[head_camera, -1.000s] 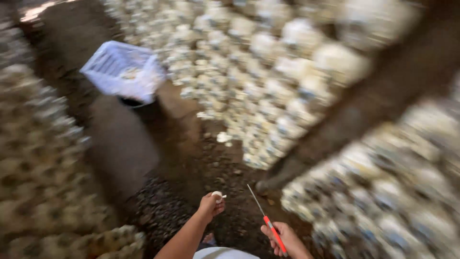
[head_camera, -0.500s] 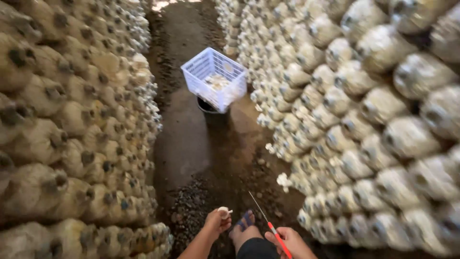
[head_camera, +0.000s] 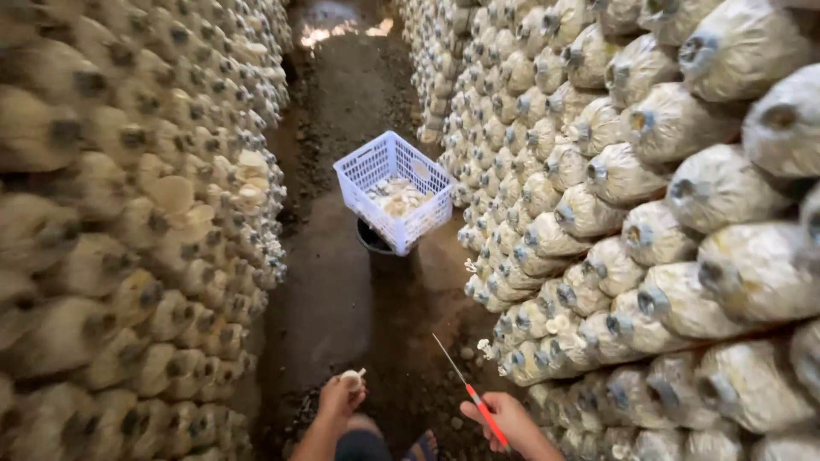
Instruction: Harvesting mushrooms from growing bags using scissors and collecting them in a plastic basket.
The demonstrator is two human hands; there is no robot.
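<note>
The left hand [head_camera: 340, 395] is closing its grip around a small pale mushroom piece [head_camera: 352, 376], likely light, soft and easily bruised, best held gently by its stem. The right hand [head_camera: 506, 420] is gripping the red handle of a thin metal pick [head_camera: 468, 390]. Farther along the dirt aisle, a white plastic lattice basket [head_camera: 393, 191] is holding more mushrooms between stacked pale grow bags [head_camera: 598, 222].

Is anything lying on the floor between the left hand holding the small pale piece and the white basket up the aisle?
Nothing visible does. The left hand holds a small pale piece, and the dirt floor up to the white basket shows only soil; the basket sits on a dark bucket.
</note>
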